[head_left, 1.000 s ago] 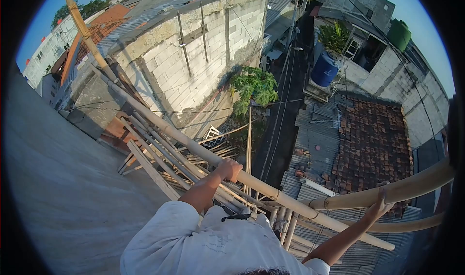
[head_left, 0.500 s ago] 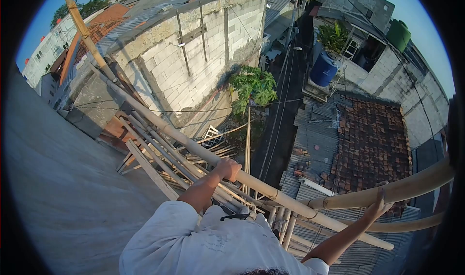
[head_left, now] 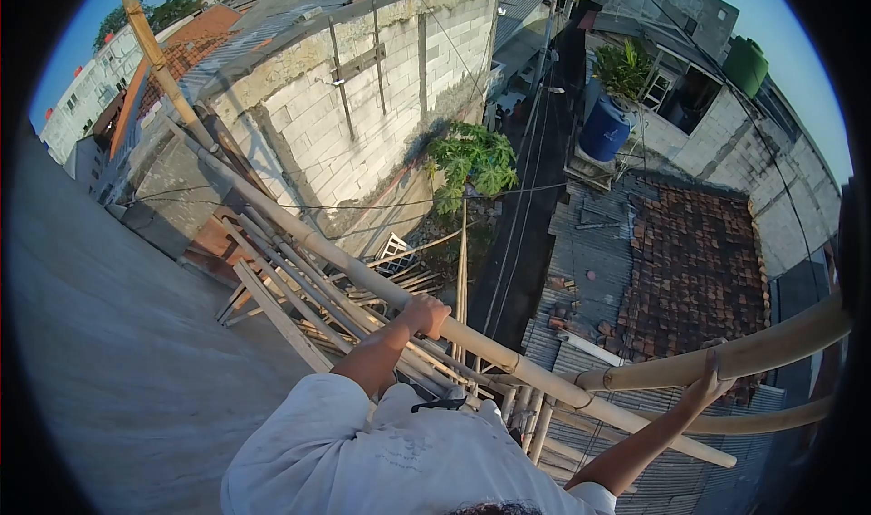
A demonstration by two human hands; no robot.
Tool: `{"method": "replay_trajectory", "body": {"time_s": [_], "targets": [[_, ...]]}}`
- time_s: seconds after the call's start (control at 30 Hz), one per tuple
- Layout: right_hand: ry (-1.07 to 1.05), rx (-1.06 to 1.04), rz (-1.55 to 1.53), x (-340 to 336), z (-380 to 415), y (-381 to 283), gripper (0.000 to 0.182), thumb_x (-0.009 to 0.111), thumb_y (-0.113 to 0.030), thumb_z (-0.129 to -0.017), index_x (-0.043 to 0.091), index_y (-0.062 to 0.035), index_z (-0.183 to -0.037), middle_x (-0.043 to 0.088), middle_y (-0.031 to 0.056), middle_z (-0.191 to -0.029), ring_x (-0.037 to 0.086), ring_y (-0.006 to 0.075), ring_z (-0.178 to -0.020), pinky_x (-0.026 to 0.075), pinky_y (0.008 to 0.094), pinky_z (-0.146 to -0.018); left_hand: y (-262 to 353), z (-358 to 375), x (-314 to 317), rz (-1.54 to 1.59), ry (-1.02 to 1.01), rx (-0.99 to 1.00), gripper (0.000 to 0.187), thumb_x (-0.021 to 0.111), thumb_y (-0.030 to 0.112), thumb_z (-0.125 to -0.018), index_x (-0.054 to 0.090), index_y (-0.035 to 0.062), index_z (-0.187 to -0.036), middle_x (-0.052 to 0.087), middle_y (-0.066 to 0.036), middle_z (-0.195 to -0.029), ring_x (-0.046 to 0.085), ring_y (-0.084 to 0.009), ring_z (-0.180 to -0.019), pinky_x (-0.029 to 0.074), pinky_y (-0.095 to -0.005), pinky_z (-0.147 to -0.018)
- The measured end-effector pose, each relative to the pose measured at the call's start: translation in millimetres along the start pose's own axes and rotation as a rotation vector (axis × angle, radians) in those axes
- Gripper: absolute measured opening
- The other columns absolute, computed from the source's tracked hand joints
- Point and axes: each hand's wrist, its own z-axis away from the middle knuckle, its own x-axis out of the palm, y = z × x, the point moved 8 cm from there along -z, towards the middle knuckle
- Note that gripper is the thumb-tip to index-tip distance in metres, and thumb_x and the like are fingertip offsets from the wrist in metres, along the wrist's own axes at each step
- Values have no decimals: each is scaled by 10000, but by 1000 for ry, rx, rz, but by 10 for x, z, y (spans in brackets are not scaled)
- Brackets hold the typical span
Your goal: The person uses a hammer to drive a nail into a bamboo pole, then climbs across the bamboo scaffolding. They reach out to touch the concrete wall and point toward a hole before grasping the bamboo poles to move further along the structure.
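Note:
My left hand [head_left: 426,316] is closed around a long bamboo pole [head_left: 336,254] that slopes from upper left to lower right. My right hand [head_left: 710,381] grips a thicker bamboo pole [head_left: 771,350] at the right, its fingers partly hidden behind the pole. Where the two poles meet, the thick one's end rests near the long pole, left of my right hand. Below my left hand lie several bamboo poles and a flat wooden plank [head_left: 281,315]. A third bamboo pole [head_left: 780,418] runs beneath my right forearm.
Far below lies a narrow dark alley [head_left: 522,252]. A grey wall [head_left: 118,333] rises on the left, with a block wall [head_left: 363,107] ahead. To the right are a tiled roof [head_left: 689,261], corrugated sheets [head_left: 581,252] and a blue tank [head_left: 603,129]. Thin cables cross the view.
Almost nothing differs. The view has shifted very slightly; both hands keep their places on the bamboo poles.

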Motion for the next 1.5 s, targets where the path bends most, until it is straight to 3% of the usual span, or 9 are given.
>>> {"method": "replay_trajectory", "body": {"time_s": [0.3, 0.4, 0.53, 0.6, 1.07, 1.17, 1.23, 1.33, 1.5], "targets": [[-13, 0, 26, -26, 0, 3, 332, 674, -204, -755, 622, 42, -972, 606, 104, -884, 553, 200, -826, 438, 353, -786, -22, -32, 55, 4, -52, -3, 532, 775, 331, -687, 612, 123, -1149, 638, -129, -1152, 568, -342, -1148, 470, -506, -958], [-11, -3, 42, -40, -5, 36, 355, 678, -202, -756, 620, 46, -1003, 606, 105, -905, 554, 204, -838, 440, 362, -795, -5, 4, -1, -14, 14, -2, 501, 781, 302, -653, 645, 108, -1094, 670, -124, -1110, 626, -298, -1086, 503, -448, -929], [37, 9, 32, -55, 10, 41, 381, 685, -210, -756, 612, 42, -1033, 603, 105, -930, 555, 204, -854, 444, 360, -802, -5, 7, -16, -6, 25, 8, 494, 776, 293, -657, 646, 112, -1098, 671, -120, -1108, 627, -299, -1087, 503, -447, -928], [14, 7, 30, -32, 10, 10, 387, 686, -211, -756, 605, 40, -1039, 601, 103, -927, 556, 202, -850, 447, 354, -798, -27, -38, 53, 2, -38, 9, 505, 771, 329, -700, 615, 126, -1135, 646, -127, -1129, 582, -338, -1122, 483, -505, -943], [4, 6, 34, -82, -11, 112, 434, 686, -193, -755, 551, 50, -1088, 600, 102, -899, 559, 187, -827, 455, 329, -787, -33, -43, 66, -35, 16, 10, 492, 776, 341, -681, 635, 125, -1101, 674, -108, -1082, 619, -318, -1087, 503, -473, -920], [-49, 20, -1, -55, -17, 150, 545, 690, -191, -755, 517, 76, -1197, 606, 108, -912, 566, 190, -838, 459, 333, -802, -38, -63, 74, -44, 34, 14, 500, 776, 346, -677, 635, 128, -1105, 678, -107, -1073, 623, -317, -1079, 503, -471, -918], [-21, 26, -41, -53, -10, 144, 696, 696, -192, -752, 436, 99, -1328, 610, 112, -920, 571, 192, -847, 462, 338, -814, -39, -66, 73, -48, 32, 13, 503, 777, 348, -675, 636, 130, -1106, 680, -107, -1069, 625, -317, -1076, 503, -471, -917], [1, 21, 28, -87, -6, 143, 802, 696, -193, -755, 345, 103, -1412, 612, 110, -920, 572, 189, -851, 463, 342, -823, -16, -29, 35, -30, 12, 5, 510, 787, 311, -660, 643, 110, -1107, 674, -121, -1104, 626, -308, -1093, 502, -462, -929], [7, 24, 5, -71, 0, 129, 811, 688, -201, -760, 332, 102, -1423, 610, 104, -912, 567, 181, -840, 456, 332, -821, -6, -5, 2, -20, 10, 1, 499, 787, 312, -662, 643, 109, -1094, 674, -120, -1102, 628, -307, -1088, 503, -465, -932]]}}
